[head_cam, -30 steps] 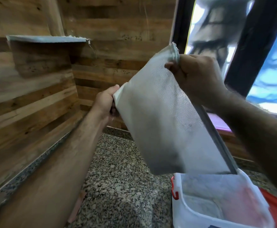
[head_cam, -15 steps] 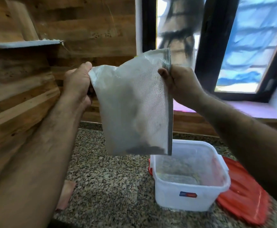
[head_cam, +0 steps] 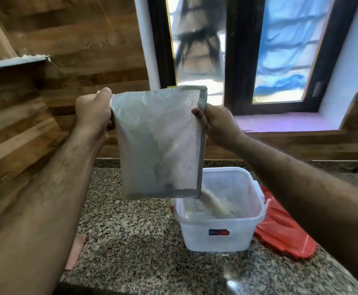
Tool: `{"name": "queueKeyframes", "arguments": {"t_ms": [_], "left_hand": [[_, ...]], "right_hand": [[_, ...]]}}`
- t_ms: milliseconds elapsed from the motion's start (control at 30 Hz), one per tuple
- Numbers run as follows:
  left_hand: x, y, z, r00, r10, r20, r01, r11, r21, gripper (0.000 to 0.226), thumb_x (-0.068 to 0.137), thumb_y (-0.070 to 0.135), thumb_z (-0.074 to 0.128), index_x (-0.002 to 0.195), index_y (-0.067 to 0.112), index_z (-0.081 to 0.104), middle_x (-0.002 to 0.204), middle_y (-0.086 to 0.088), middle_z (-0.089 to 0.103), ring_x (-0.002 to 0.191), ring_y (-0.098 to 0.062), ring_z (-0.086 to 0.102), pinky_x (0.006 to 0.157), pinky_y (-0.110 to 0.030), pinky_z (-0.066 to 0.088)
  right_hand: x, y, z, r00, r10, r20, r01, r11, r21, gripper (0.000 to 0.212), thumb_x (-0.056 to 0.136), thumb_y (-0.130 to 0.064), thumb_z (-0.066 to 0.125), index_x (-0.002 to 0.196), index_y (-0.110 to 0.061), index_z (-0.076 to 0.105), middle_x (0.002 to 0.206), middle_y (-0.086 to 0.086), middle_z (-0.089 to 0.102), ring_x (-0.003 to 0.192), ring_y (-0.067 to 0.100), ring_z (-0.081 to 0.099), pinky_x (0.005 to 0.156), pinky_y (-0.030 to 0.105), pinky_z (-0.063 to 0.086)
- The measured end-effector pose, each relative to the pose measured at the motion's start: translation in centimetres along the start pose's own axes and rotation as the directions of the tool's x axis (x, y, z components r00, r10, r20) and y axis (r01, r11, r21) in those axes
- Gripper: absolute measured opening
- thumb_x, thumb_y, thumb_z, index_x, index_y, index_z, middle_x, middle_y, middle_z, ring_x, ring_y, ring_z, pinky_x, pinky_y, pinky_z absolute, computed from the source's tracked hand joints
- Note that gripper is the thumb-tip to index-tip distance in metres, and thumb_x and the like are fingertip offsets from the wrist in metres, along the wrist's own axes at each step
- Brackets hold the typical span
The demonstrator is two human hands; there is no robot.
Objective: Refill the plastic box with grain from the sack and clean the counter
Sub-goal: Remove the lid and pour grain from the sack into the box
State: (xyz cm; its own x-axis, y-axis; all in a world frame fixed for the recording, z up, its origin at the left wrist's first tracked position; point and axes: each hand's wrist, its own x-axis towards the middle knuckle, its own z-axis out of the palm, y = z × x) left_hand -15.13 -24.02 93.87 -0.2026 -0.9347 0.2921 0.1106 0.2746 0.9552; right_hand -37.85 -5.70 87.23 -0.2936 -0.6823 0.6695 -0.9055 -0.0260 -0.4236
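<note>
A: Count it off for me.

B: One sack [head_cam: 159, 143], one plastic box [head_cam: 218, 233], one red lid [head_cam: 284, 235], two hands. There is also one pinkish scrap [head_cam: 76, 251] on the bench [head_cam: 131, 241], at about eight o'clock from the box.

A: What is in the containers?

B: The sack is translucent woven mesh, held upside down in the air above the bench, its lower right corner just over the box at about eleven o'clock of the box's rim. Pale grain [head_cam: 213, 202] runs from that corner in a stream into the box. The box is white and see-through, with a small blue and red label on its front wall, and a shallow layer of grain lies on its floor. It stands on the speckled granite bench, with the lid lying flat against it at three o'clock, partly behind it.

A: And the grip?

B: The left hand [head_cam: 93, 113] has its grip clamped on the sack's upper left corner, thumb on top and fingers curled behind. The right hand [head_cam: 218, 124] pinches the sack's right edge near the top, at about two o'clock of the sack, fingers closed round the seam.

A: Anything behind?

B: Wooden wall panels, a narrow shelf [head_cam: 14, 61] at ten o'clock, and a dark-framed window [head_cam: 235, 60] at one o'clock.
</note>
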Motion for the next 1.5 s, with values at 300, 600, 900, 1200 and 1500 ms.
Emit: {"name": "queueKeyframes", "arguments": {"t_ms": [300,600,900,1200,1500], "left_hand": [[-0.9,-0.6,3.2,0.999,0.043,0.03,-0.045,0.998,0.049,0.041,0.095,0.026,0.063,0.058,0.016,0.049,0.056,0.002,0.043,0.043,-0.012,0.04,0.046,-0.018,0.03],[-2.1,-0.3,6.1,0.989,0.103,0.104,-0.121,0.977,0.178,0.04,0.101,0.028,0.059,0.064,0.012,0.059,0.061,0.0,0.054,0.04,-0.005,0.045,0.041,-0.017,0.032],[-2.1,-0.8,8.0,0.977,0.126,0.174,-0.169,0.951,0.259,0.043,0.1,0.037,0.063,0.064,0.013,0.066,0.066,-0.001,0.061,0.059,-0.013,0.058,0.055,-0.024,0.044],[-3.2,-0.6,10.4,0.934,0.242,0.264,-0.334,0.853,0.402,0.051,0.104,0.036,0.061,0.06,0.011,0.056,0.056,0.002,0.043,0.047,-0.008,0.036,0.059,-0.021,0.042],[-5.1,-0.1,13.0,0.858,0.326,0.397,-0.502,0.694,0.516,0.054,0.108,0.032,0.057,0.058,0.014,0.052,0.053,-0.001,0.042,0.047,-0.014,0.036,0.068,-0.03,0.051]], "right_hand": [[-2.7,3.5,-0.8,0.994,0.098,0.049,-0.104,0.987,0.125,0.019,0.113,-0.029,0.052,0.1,-0.017,0.06,0.085,-0.016,0.061,0.074,-0.015,0.063,0.061,0.002,0.045],[-4.9,5.4,-1.1,0.975,0.222,0.032,-0.224,0.962,0.157,0.028,0.113,-0.03,0.051,0.092,-0.015,0.06,0.077,-0.015,0.058,0.065,-0.014,0.06,0.056,0.005,0.042],[-7.4,7.3,-0.4,0.943,0.32,0.091,-0.333,0.915,0.227,0.028,0.113,-0.036,0.05,0.1,-0.016,0.066,0.088,-0.013,0.067,0.08,0.0,0.066,0.067,0.009,0.052],[-9.2,7.9,-1.3,0.868,0.47,0.158,-0.496,0.821,0.282,0.038,0.112,-0.045,0.047,0.093,-0.021,0.07,0.095,-0.006,0.072,0.089,0.01,0.07,0.08,0.032,0.06],[-6.1,6.7,-9.1,0.684,0.698,0.21,-0.572,0.693,-0.439,0.05,0.098,-0.061,0.066,0.08,-0.015,0.071,0.075,0.005,0.069,0.063,0.015,0.062,0.053,0.026,0.041]]}}
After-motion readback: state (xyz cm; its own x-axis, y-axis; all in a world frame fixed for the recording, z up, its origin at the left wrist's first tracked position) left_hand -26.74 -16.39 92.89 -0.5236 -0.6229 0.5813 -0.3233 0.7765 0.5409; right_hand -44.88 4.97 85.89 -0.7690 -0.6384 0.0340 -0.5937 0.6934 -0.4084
